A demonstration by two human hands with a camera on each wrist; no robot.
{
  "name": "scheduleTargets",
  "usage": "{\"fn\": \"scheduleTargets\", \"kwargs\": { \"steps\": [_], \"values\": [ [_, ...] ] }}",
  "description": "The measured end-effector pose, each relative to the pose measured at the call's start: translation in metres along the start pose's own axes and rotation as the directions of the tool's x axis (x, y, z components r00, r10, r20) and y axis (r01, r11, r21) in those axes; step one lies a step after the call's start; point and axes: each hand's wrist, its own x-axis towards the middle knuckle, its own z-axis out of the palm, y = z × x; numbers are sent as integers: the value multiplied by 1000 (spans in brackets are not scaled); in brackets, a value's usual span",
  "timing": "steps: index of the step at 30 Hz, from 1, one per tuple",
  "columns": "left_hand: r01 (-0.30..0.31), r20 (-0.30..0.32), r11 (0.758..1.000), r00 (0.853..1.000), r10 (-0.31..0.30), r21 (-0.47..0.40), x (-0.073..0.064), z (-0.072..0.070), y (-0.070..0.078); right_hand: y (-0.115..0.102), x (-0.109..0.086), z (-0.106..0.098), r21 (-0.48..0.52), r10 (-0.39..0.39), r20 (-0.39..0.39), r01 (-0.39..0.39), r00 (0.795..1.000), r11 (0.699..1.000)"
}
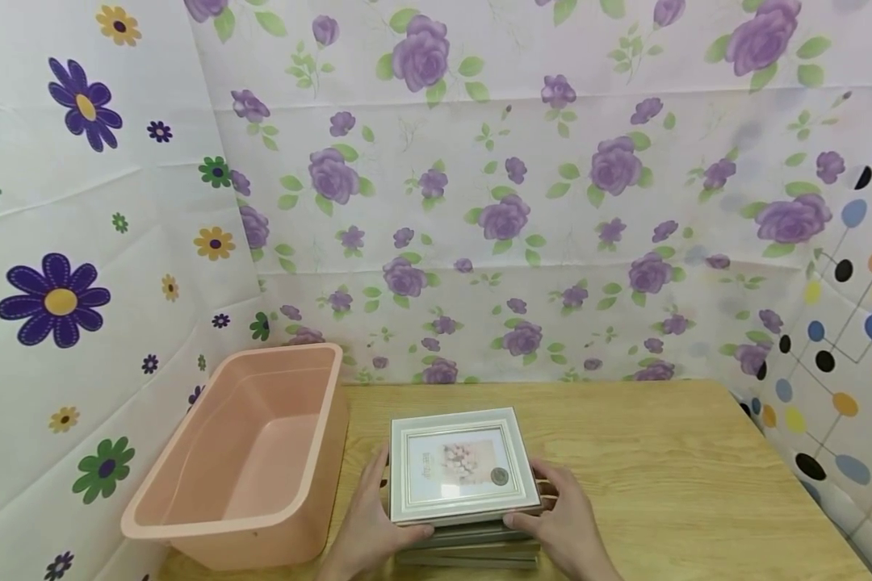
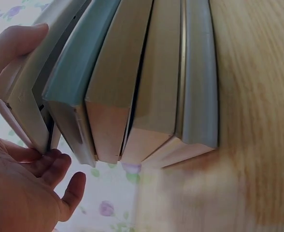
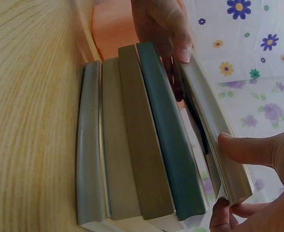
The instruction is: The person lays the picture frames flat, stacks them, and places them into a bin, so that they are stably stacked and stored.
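A white picture frame (image 1: 419, 500) with a flower print lies face up between both hands, over a stack of several frames (image 1: 472, 557). My left hand (image 1: 369, 523) grips its left side, thumb on the near edge and fingers underneath. On the right side my right hand (image 1: 565, 516) pinches it the same way, thumb on the near edge. Both wrist views show a gap between this frame and the teal-green frame (image 3: 166, 130) on top of the stack. Beneath that sit a brown frame (image 3: 144, 140), a beige frame (image 3: 119, 145) and a grey frame (image 3: 89, 145) at the bottom.
A pink plastic tub (image 1: 323, 460) stands at the left, close beside the stack. The wooden table (image 1: 683, 484) extends to the right. Flowered cloth (image 1: 523, 137) hangs behind, with patterned cloths at both sides.
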Motion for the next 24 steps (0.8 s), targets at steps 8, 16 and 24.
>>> {"fn": "scheduleTargets", "kwargs": {
  "steps": [8,16,24],
  "values": [
    [4,7,1000,1000,-4,-8,-2,5,-7,6,-1,1,-26,-12,10,12,1000,1000],
    [-6,20,1000,1000,6,9,-2,10,-10,13,-2,1,-35,-8,-2,8,1000,999],
    [-19,52,999,998,20,-27,0,10,-13,15,-2,0,-39,11,5,-11,1000,999]
  ]
}}
